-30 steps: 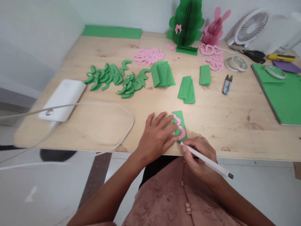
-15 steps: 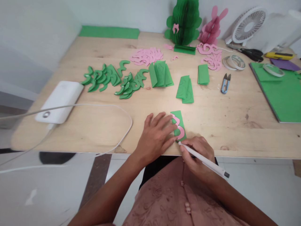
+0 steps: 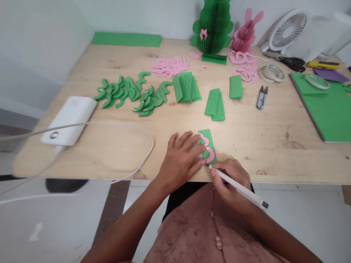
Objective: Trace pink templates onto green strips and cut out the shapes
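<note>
A curvy pink paper cutout [image 3: 210, 155] lies on a folded green paper piece [image 3: 206, 134] near the table's front edge. Spread fingers of my left hand [image 3: 182, 159] rest flat over the left side of both, covering part of the cutout. My right hand [image 3: 233, 180] is closed around a white pen [image 3: 238, 188]. Its tip is at the lower end of the green piece, close to my left thumb; whether it touches the paper I cannot tell. Just beyond lie two green folded pieces [image 3: 215, 104] with curved pencil-like outlines on them.
Green cut shapes [image 3: 120, 91], pink cutouts [image 3: 171, 66] and folded green papers [image 3: 187, 87] lie farther back. Blue thread snips [image 3: 262, 98], tape rolls [image 3: 275, 73], black scissors [image 3: 293, 63] and a yellow cutter [image 3: 324, 65] are right. A white power bank [image 3: 70, 120] with a cable [image 3: 123, 123] sits left.
The camera view has shifted very slightly. Both hands, the pen and the paper stay in practically the same place.
</note>
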A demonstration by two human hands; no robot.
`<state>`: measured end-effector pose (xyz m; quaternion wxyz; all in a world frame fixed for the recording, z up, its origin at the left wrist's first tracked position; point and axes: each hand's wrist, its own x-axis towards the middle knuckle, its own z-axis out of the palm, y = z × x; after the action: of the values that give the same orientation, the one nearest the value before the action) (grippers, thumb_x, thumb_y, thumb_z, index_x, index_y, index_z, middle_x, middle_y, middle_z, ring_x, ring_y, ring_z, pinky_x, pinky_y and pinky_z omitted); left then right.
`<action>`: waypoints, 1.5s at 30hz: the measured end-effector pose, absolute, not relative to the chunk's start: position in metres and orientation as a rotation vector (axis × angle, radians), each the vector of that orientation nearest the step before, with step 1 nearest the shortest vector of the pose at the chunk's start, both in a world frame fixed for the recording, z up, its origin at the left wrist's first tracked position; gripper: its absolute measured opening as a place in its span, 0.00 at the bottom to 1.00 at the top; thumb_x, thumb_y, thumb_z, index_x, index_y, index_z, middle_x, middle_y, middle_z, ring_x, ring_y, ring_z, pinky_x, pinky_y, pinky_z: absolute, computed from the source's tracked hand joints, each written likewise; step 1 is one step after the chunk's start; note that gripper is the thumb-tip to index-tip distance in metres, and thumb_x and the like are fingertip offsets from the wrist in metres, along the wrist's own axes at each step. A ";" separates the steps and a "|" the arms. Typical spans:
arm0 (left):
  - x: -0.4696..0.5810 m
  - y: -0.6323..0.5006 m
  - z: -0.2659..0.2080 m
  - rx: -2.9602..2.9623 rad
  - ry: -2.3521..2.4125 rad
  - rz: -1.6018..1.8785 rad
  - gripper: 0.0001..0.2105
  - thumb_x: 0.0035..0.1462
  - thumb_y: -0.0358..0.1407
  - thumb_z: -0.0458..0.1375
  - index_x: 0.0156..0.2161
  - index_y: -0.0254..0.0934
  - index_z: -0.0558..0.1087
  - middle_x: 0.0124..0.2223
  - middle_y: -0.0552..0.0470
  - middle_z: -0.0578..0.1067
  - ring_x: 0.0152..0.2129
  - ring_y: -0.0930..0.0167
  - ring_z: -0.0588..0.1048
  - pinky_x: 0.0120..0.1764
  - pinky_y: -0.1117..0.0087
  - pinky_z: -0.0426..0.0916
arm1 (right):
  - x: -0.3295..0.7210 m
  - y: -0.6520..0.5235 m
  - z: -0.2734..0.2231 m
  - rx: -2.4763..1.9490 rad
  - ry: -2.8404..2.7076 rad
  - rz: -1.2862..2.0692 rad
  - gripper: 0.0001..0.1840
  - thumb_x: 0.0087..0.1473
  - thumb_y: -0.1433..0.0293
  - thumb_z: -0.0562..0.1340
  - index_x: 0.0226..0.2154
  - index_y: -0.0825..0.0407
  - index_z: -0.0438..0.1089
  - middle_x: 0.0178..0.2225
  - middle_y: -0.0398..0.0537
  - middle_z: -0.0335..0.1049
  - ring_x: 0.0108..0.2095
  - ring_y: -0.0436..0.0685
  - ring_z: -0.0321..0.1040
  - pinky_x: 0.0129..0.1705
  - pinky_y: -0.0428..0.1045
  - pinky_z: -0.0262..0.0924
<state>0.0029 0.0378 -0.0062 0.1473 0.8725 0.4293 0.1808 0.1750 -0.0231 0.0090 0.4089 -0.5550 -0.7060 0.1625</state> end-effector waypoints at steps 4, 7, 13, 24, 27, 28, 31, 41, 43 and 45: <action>0.003 0.038 -0.006 2.505 1.232 0.522 0.13 0.61 0.42 0.52 0.48 0.45 0.71 0.59 0.50 0.67 0.60 0.60 0.58 0.60 0.50 0.45 | 0.175 -0.022 0.008 -1.389 -1.818 0.384 0.05 0.52 0.77 0.60 0.29 0.51 0.69 0.22 0.43 0.70 0.24 0.53 0.64 0.30 0.50 0.59; 0.003 0.038 -0.007 2.506 1.232 0.525 0.13 0.61 0.42 0.52 0.48 0.45 0.71 0.60 0.50 0.67 0.60 0.60 0.58 0.60 0.50 0.45 | 0.175 -0.022 0.007 -1.377 -1.834 0.362 0.04 0.52 0.76 0.60 0.30 0.51 0.69 0.22 0.43 0.70 0.23 0.53 0.64 0.30 0.50 0.58; 0.004 0.038 -0.007 2.519 1.240 0.524 0.13 0.61 0.42 0.52 0.48 0.45 0.72 0.59 0.51 0.67 0.59 0.60 0.59 0.60 0.51 0.45 | 0.175 -0.023 0.004 -1.383 -1.838 0.355 0.04 0.52 0.76 0.61 0.30 0.52 0.69 0.23 0.44 0.71 0.24 0.53 0.64 0.31 0.51 0.58; 0.003 0.038 -0.006 2.524 1.240 0.514 0.13 0.60 0.41 0.53 0.48 0.45 0.72 0.59 0.51 0.68 0.59 0.60 0.59 0.60 0.52 0.46 | 0.179 -0.024 0.009 -1.367 -1.807 0.425 0.05 0.52 0.78 0.60 0.31 0.53 0.69 0.23 0.44 0.70 0.24 0.53 0.64 0.30 0.50 0.58; 0.003 0.038 -0.007 2.519 1.237 0.513 0.13 0.60 0.41 0.53 0.48 0.45 0.71 0.59 0.51 0.67 0.59 0.60 0.59 0.60 0.51 0.45 | 0.179 -0.024 0.010 -1.399 -1.781 0.437 0.06 0.52 0.78 0.61 0.30 0.52 0.70 0.23 0.44 0.69 0.25 0.53 0.64 0.30 0.50 0.58; 0.003 0.038 -0.007 2.517 1.237 0.512 0.13 0.60 0.42 0.52 0.48 0.45 0.71 0.59 0.51 0.67 0.59 0.60 0.58 0.60 0.51 0.45 | 0.178 -0.024 0.011 -1.402 -1.782 0.443 0.06 0.51 0.78 0.61 0.30 0.52 0.70 0.23 0.44 0.69 0.25 0.53 0.64 0.30 0.50 0.58; 0.004 0.038 -0.007 2.515 1.236 0.508 0.13 0.60 0.42 0.52 0.49 0.45 0.71 0.59 0.50 0.67 0.60 0.60 0.58 0.60 0.51 0.45 | 0.177 -0.024 0.010 -1.393 -1.786 0.438 0.07 0.51 0.79 0.61 0.29 0.51 0.69 0.22 0.42 0.70 0.25 0.52 0.63 0.32 0.50 0.58; 0.004 0.038 -0.007 2.512 1.239 0.501 0.13 0.61 0.42 0.51 0.48 0.44 0.71 0.59 0.50 0.67 0.60 0.60 0.58 0.60 0.50 0.45 | 0.176 -0.023 0.005 -1.388 -1.819 0.367 0.04 0.52 0.76 0.61 0.30 0.52 0.69 0.22 0.43 0.70 0.23 0.52 0.63 0.31 0.51 0.57; 0.004 0.038 -0.006 2.512 1.238 0.500 0.13 0.61 0.42 0.51 0.48 0.44 0.71 0.59 0.50 0.67 0.60 0.60 0.58 0.60 0.50 0.45 | 0.176 -0.023 0.005 -1.385 -1.816 0.371 0.04 0.52 0.76 0.61 0.30 0.52 0.69 0.22 0.43 0.70 0.23 0.52 0.63 0.31 0.51 0.57; 0.004 0.038 -0.007 2.510 1.236 0.502 0.13 0.61 0.42 0.52 0.48 0.45 0.71 0.60 0.50 0.67 0.60 0.60 0.58 0.60 0.50 0.45 | 0.176 -0.024 0.005 -1.383 -1.812 0.369 0.04 0.52 0.76 0.61 0.30 0.52 0.69 0.22 0.44 0.70 0.23 0.53 0.63 0.31 0.52 0.57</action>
<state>0.0041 0.0380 -0.0066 0.1489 0.8733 0.4298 0.1746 0.1761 -0.0235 0.0048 0.4045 -0.5477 -0.7176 0.1462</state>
